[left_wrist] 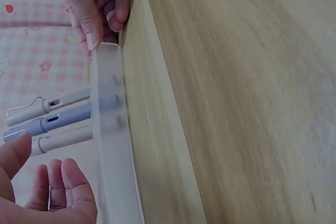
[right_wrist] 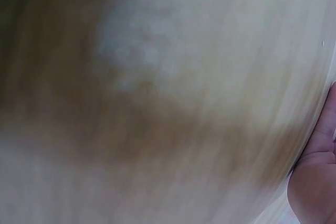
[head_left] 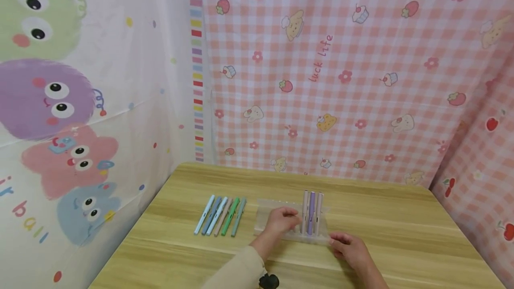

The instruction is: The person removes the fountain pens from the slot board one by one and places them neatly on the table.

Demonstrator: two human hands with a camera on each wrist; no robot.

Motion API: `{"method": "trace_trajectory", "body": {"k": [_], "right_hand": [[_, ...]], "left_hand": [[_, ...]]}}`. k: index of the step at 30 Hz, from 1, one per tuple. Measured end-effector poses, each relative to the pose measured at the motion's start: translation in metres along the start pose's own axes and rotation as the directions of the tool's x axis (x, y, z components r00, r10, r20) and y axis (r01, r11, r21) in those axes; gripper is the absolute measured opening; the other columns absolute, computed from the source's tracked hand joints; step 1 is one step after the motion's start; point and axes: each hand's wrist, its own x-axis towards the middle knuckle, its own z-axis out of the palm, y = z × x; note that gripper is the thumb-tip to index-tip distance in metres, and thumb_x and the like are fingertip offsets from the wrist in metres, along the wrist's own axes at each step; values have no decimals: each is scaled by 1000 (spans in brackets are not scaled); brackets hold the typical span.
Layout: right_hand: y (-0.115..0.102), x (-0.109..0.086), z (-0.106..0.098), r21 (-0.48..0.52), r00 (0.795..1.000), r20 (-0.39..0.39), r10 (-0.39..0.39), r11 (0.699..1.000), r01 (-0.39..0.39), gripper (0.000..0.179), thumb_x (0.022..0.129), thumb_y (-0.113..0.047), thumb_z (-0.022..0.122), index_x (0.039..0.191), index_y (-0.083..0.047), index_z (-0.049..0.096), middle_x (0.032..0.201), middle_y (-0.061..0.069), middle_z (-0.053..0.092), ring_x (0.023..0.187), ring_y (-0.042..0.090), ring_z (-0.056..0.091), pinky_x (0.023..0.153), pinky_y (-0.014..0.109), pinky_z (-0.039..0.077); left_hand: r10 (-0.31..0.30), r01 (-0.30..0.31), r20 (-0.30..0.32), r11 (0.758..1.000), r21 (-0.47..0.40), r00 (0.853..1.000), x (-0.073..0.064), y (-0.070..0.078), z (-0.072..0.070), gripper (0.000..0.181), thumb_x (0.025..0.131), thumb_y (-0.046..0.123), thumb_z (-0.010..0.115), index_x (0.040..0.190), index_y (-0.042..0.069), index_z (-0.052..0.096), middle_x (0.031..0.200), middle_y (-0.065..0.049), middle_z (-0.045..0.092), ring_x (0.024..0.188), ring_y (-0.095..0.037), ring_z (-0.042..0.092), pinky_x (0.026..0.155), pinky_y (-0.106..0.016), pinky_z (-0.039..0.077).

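Note:
A frosted, see-through plastic pen case (head_left: 262, 220) lies on the table in front of me. Three capped pens sit side by side in its right part, their upper ends sticking out past it: a purple pen (head_left: 311, 211) between two pale pinkish ones. My right hand (head_left: 348, 248) pinches the case's near right corner between thumb and fingers, as the left wrist view shows too. Beside the pens, over the case, my left hand (head_left: 282, 220) has loosely bent fingers with nothing between them. In the right wrist view only part of the right hand (right_wrist: 315, 182) shows.
Several capped pens in blue, brown and green, among them a bright green pen (head_left: 230, 216), lie in a row left of the case. The wood-grain table (head_left: 160, 253) is bounded by a checked cloth (head_left: 353, 101) behind and a printed cloth at the left.

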Motion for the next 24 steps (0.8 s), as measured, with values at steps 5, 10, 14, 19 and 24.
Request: {"method": "trace_trajectory", "body": {"k": [5,10,14,19,24], "right_hand": [[2,-1,1,-4,1000,-8,-10,1000,10,25,92,0,67,112,14,65,96,10,69,79,15,61,69,30,55],[1,-2,1,-6,1000,-11,-22,1000,22,25,91,0,66,112,14,65,95,10,69,80,14,60,69,28,55],[1,-1,1,-9,1000,-9,-20,1000,20,24,91,0,67,111,14,65,95,10,69,80,14,60,69,29,55],[2,0,1,-12,1000,-8,-12,1000,12,24,91,0,67,111,13,66,97,10,70,80,14,61,69,29,55],[2,0,1,-5,1000,-11,-14,1000,14,25,91,0,67,112,14,65,95,10,69,79,14,60,67,28,55]], "left_hand": [[-5,5,-26,1000,12,1000,2,-5,6,23,82,0,76,101,-9,67,83,-4,66,65,-11,56,66,-31,54],[-8,8,-42,1000,14,999,5,-7,10,22,80,0,78,98,-7,68,83,-2,65,67,-11,57,64,-27,52],[-4,6,-56,999,36,998,5,-4,13,21,79,-1,78,97,-7,68,83,-3,65,71,-12,58,66,-28,53],[11,-5,-82,997,75,997,6,-4,18,17,76,-2,78,91,-6,69,81,-3,66,74,-12,59,67,-27,53],[24,-17,-100,997,70,995,6,-6,23,13,76,-3,77,85,-5,69,77,-2,65,72,-12,58,65,-27,53]]}}
